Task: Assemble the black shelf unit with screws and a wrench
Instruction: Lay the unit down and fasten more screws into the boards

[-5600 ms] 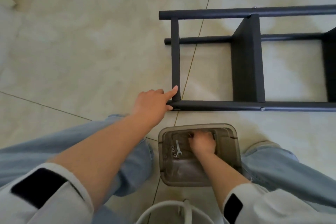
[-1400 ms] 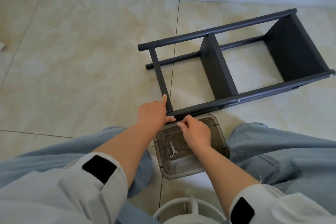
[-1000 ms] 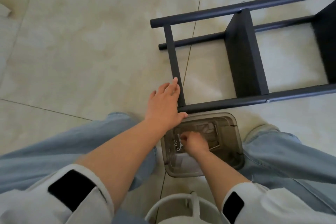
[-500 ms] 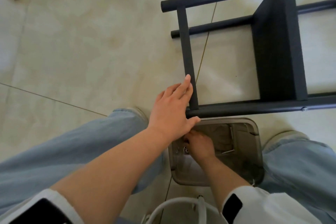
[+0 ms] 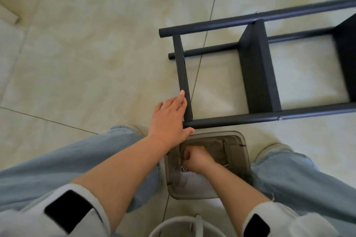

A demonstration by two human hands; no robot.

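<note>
Our left hand [image 5: 169,119] lies flat with its fingers straight and close together, the fingertips resting along the short end crossbar [image 5: 183,75] of the black shelf unit [image 5: 258,71] and the thumb reaching under the end of the near long tube [image 5: 269,117] at the corner where the two join. Our right hand [image 5: 196,158] is down inside the grey plastic tray [image 5: 244,152], its fingers curled in near the tray's left wall; we cannot tell what, if anything, they pinch. A few small silvery screws [image 5: 184,168] show just beside that hand at the tray's left edge. The tray sits on the tiled floor [image 5: 86,54] between our knees, its far rim just beside the near tube. The shelf unit lies on its side on the floor, running off to the right edge, with a dark shelf panel [image 5: 256,67] standing between its tubes. A white round rim [image 5: 185,226] shows at the bottom edge.
</note>
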